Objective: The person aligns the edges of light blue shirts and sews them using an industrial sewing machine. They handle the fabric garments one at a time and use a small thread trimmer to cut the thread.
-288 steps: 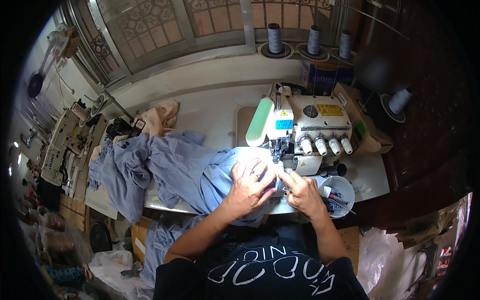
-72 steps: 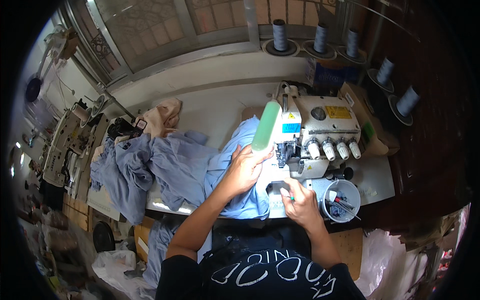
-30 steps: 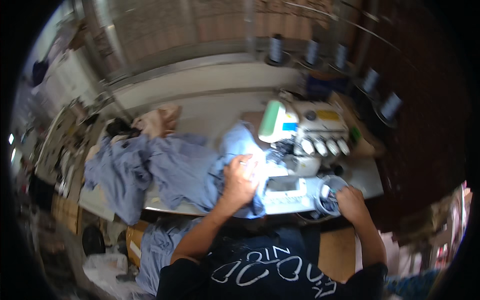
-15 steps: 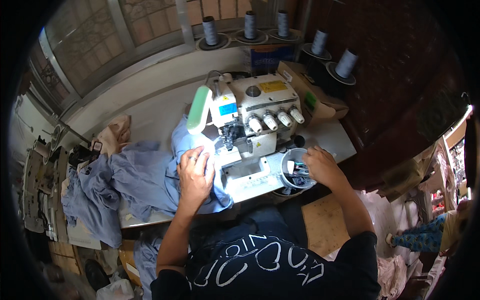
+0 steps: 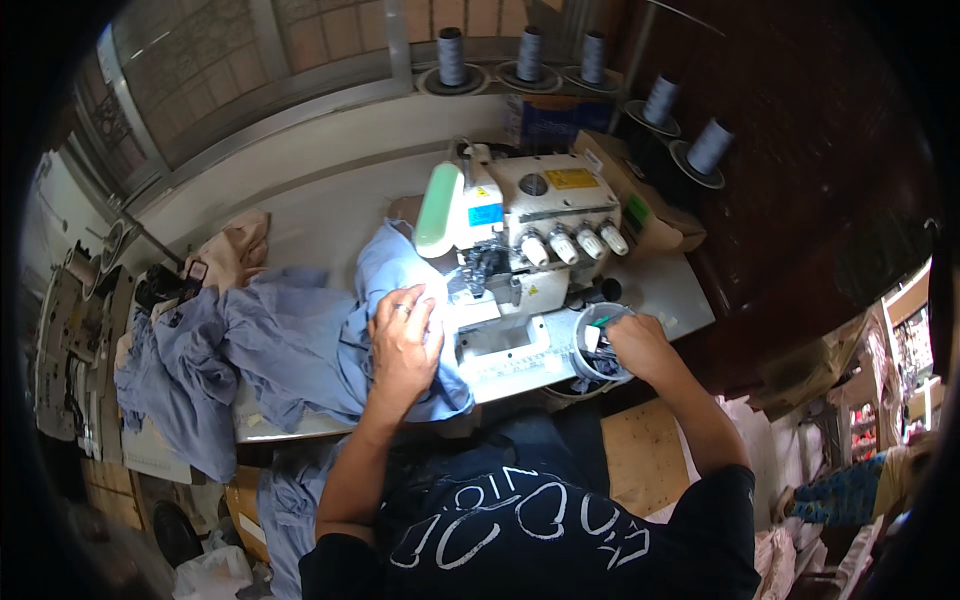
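My left hand (image 5: 405, 340) lies on blue-grey cloth (image 5: 285, 345), fingers stretched and pressing it flat beside the needle area of a white overlock sewing machine (image 5: 550, 215). A ring is on one finger. The lit cloth edge reaches close to the presser foot and hangs over the table's front edge. My right hand (image 5: 643, 345) reaches into a small round grey tub (image 5: 577, 347) at the machine's right front, fingers curled downward. Its fingertips are hidden among small tools and dark scraps, so what they grip cannot be made out.
Several thread cones (image 5: 451, 58) stand behind and right of the machine. A green-cased lamp (image 5: 439, 210) hangs beside its head. An open cardboard box (image 5: 655, 215) stands behind it. Another sewing machine (image 5: 75, 345) is at far left. A person's patterned trouser leg (image 5: 835, 497) shows at right.
My right hand has gone from the tub's rim deeper into it, and its fingertips are now hidden. My left hand stays on the cloth. The whole view has shifted slightly.
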`<move>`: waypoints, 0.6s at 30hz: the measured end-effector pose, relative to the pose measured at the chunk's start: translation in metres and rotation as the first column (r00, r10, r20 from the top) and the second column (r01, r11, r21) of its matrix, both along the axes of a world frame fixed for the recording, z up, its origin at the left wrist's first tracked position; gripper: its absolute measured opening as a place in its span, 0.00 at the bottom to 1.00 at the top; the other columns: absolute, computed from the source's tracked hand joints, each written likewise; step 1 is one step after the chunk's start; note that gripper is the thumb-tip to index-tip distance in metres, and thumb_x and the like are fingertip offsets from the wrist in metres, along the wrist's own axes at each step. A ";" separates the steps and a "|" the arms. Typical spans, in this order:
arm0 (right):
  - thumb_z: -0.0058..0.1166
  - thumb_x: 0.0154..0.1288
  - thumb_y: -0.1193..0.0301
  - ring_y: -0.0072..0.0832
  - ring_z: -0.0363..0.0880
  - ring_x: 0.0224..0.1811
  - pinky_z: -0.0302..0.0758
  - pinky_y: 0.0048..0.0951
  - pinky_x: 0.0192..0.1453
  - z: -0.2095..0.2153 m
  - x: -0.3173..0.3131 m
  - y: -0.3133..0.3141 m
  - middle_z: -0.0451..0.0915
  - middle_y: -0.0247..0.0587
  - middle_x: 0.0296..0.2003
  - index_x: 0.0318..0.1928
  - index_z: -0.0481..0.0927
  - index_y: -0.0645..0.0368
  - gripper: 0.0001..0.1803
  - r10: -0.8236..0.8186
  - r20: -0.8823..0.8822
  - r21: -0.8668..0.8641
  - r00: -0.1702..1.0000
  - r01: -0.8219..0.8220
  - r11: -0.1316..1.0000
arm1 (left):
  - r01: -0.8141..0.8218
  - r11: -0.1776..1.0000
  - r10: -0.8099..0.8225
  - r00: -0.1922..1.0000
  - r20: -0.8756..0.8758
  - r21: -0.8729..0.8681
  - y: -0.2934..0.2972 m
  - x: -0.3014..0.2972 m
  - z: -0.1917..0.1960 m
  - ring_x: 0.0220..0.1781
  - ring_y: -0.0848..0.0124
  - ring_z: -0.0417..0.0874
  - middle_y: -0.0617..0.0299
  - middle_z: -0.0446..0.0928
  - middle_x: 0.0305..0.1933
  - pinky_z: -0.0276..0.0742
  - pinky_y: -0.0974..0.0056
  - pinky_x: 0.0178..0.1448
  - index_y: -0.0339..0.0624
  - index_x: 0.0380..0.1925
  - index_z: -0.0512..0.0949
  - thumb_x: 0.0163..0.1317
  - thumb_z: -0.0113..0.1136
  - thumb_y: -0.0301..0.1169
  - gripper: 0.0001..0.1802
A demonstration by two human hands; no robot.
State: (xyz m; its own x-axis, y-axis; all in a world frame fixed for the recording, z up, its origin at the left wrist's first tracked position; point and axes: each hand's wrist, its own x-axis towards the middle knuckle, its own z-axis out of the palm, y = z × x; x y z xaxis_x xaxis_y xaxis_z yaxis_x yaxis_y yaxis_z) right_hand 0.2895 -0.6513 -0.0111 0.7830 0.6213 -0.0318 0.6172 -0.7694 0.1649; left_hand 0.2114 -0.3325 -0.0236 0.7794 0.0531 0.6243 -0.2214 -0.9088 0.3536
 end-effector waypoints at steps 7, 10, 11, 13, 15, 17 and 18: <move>0.58 0.43 0.77 0.51 0.79 0.39 0.74 0.44 0.46 0.007 0.005 0.004 0.78 0.55 0.37 0.33 0.80 0.65 0.12 -0.138 -0.239 -0.130 0.961 0.110 0.985 | 0.013 1.000 -0.013 1.000 -0.011 0.007 0.000 0.004 -0.008 0.58 0.61 0.68 0.59 0.73 0.52 0.62 0.53 0.57 0.42 0.40 0.78 0.49 0.57 0.34 0.16; 0.56 0.45 0.76 0.53 0.79 0.37 0.74 0.47 0.45 0.003 -0.005 0.002 0.76 0.57 0.40 0.36 0.79 0.69 0.14 -0.007 -0.100 -0.008 0.995 0.006 1.000 | 0.005 1.000 -0.004 1.000 0.011 -0.025 -0.002 0.000 -0.002 0.54 0.60 0.71 0.59 0.76 0.50 0.65 0.57 0.56 0.39 0.38 0.78 0.53 0.58 0.31 0.13; 0.54 0.48 0.76 0.53 0.79 0.35 0.74 0.47 0.45 0.005 -0.002 0.004 0.74 0.59 0.42 0.37 0.77 0.69 0.13 -0.025 -0.089 -0.059 0.996 0.020 0.998 | -0.005 1.000 0.006 1.000 0.028 -0.018 -0.001 0.003 0.000 0.54 0.60 0.71 0.59 0.76 0.49 0.65 0.57 0.56 0.39 0.38 0.78 0.53 0.58 0.31 0.12; 0.52 0.49 0.76 0.51 0.79 0.36 0.74 0.45 0.45 0.003 -0.003 0.007 0.74 0.59 0.41 0.36 0.77 0.68 0.12 -0.089 -0.087 -0.064 0.992 0.084 0.994 | -0.016 1.000 0.016 1.000 0.024 -0.008 -0.001 0.001 -0.003 0.54 0.60 0.71 0.59 0.76 0.49 0.65 0.57 0.56 0.39 0.38 0.78 0.54 0.58 0.31 0.12; 0.51 0.50 0.75 0.49 0.80 0.35 0.74 0.45 0.44 0.006 -0.003 0.009 0.75 0.59 0.39 0.35 0.76 0.67 0.11 -0.119 -0.085 -0.078 0.989 0.112 0.991 | -0.023 1.000 0.023 1.000 0.015 0.003 0.000 0.000 -0.002 0.55 0.61 0.71 0.59 0.76 0.49 0.65 0.57 0.56 0.39 0.38 0.78 0.54 0.58 0.31 0.12; 0.50 0.50 0.75 0.49 0.80 0.33 0.74 0.46 0.42 0.014 -0.005 0.008 0.77 0.57 0.37 0.36 0.76 0.66 0.11 -0.109 -0.081 -0.099 0.991 0.101 0.990 | -0.024 1.000 0.024 1.000 0.014 0.005 0.000 0.000 0.000 0.55 0.61 0.70 0.59 0.76 0.50 0.65 0.57 0.56 0.39 0.38 0.78 0.54 0.58 0.31 0.12; 0.50 0.50 0.75 0.49 0.80 0.32 0.74 0.46 0.42 0.018 -0.006 0.006 0.77 0.57 0.35 0.36 0.76 0.66 0.11 -0.131 -0.056 -0.093 0.990 0.125 0.988 | -0.021 1.000 0.021 1.000 0.013 -0.004 -0.002 0.000 0.000 0.55 0.61 0.70 0.59 0.76 0.50 0.65 0.57 0.56 0.40 0.38 0.78 0.54 0.57 0.31 0.12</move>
State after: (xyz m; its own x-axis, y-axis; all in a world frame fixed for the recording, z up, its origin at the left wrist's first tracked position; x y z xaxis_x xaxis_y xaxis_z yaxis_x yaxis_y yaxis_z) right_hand 0.2833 -0.6449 0.0066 0.8507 0.5085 -0.1334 0.5256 -0.8267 0.2008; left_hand 0.2113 -0.3342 -0.0231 0.7698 0.0716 0.6342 -0.2072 -0.9118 0.3545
